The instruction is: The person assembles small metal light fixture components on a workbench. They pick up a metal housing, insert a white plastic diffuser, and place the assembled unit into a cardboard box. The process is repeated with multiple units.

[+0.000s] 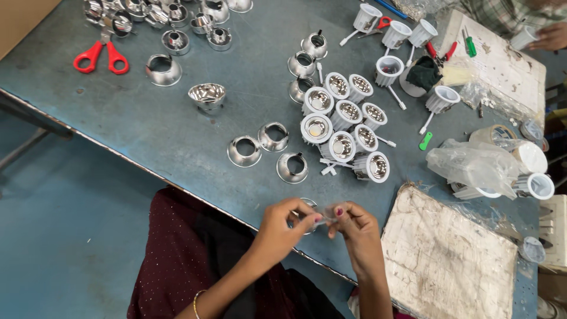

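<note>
My left hand (pixel 282 227) and my right hand (pixel 354 227) meet at the near edge of the blue table (pixel 177 124). Between their fingertips they pinch a small shiny reflector ring (pixel 308 214) with a clear film or lens; most of it is hidden by the fingers. Just beyond my hands lie three loose chrome reflector cups (pixel 269 150). Farther on stands a cluster of white downlight housings (pixel 345 121) with reflectors inside.
Red scissors (pixel 100 56) and more chrome reflectors (pixel 171 23) lie at the far left. A worn white board (pixel 449 260) sits at my right, crumpled plastic bags (pixel 472 165) beyond it. Another person's hand (pixel 546 36) works at the far right beside a second board (pixel 502 68).
</note>
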The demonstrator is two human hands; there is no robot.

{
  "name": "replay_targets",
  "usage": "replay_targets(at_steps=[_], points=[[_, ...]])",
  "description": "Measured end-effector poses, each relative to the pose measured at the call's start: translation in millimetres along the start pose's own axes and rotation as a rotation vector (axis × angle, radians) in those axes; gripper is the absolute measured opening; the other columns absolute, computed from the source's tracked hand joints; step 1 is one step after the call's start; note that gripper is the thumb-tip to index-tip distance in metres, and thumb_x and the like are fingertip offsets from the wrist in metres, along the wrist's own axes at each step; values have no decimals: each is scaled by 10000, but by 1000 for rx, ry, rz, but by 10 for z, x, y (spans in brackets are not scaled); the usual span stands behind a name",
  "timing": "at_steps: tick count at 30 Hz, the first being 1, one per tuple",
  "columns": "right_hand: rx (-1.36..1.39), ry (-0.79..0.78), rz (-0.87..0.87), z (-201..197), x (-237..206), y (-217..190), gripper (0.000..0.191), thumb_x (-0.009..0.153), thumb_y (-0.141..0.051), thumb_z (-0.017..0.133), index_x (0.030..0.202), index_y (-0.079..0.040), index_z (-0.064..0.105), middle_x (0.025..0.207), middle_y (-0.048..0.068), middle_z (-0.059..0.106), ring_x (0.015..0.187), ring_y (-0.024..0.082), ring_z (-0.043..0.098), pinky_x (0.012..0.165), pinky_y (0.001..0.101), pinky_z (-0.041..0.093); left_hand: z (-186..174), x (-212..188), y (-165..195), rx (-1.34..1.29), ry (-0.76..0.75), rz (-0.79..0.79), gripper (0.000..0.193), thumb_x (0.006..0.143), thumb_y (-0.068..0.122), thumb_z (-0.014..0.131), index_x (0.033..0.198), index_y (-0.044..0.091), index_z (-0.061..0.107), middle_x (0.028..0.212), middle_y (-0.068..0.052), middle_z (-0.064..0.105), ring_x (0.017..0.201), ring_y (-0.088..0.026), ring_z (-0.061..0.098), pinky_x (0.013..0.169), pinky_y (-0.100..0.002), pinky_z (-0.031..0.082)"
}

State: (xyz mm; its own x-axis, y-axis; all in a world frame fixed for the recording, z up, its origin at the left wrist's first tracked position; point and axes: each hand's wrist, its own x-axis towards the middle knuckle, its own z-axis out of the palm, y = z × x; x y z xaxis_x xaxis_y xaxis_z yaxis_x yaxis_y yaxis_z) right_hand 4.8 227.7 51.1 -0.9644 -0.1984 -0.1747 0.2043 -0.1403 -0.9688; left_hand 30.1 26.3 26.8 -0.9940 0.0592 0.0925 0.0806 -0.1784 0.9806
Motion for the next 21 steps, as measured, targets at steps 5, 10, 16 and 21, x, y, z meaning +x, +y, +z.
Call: replay_targets(at_steps=[5, 10, 16, 21], points=[[-85, 116, -26, 153, -35, -97, 308, 982, -118, 627, 1241, 35, 690, 923, 46, 656, 749, 103, 612, 656, 254, 508, -487, 79, -151, -524, 46, -149, 103, 947, 72, 605, 885, 78, 524, 1039, -144, 770, 898, -193, 785, 673, -292, 583], [-249, 197, 4, 129, -92, -94, 336, 938, -64, 656, 1256, 39, 691, 912, 107, 743, 737, 134, 666, 677, 265, 522, -704, 173, -22, -354, 28, -383, 285, 848, 89, 591, 1126, 144, 618, 880, -74, 733, 756, -110, 711, 590, -267, 517], [-209, 237, 22, 75, -81, 67, 229, 922, -57, 664, 1128, 34, 708, 938, 111, 783, 783, 142, 710, 718, 276, 558, -558, 268, 140, 588, -335, -108, 802, 705, 318, 870, 1443, 280, 561, 597, -90, 586, 549, -267, 594, 582, -362, 500], [-160, 251, -76, 16, -80, 181, 102, 915, -8, 714, 1000, 48, 711, 920, 125, 729, 773, 155, 679, 750, 279, 551, -366, 255, 91, 774, -269, 40, 694, 682, 335, 873, 1329, 287, 626, 614, -84, 639, 622, -311, 666, 585, -463, 514]])
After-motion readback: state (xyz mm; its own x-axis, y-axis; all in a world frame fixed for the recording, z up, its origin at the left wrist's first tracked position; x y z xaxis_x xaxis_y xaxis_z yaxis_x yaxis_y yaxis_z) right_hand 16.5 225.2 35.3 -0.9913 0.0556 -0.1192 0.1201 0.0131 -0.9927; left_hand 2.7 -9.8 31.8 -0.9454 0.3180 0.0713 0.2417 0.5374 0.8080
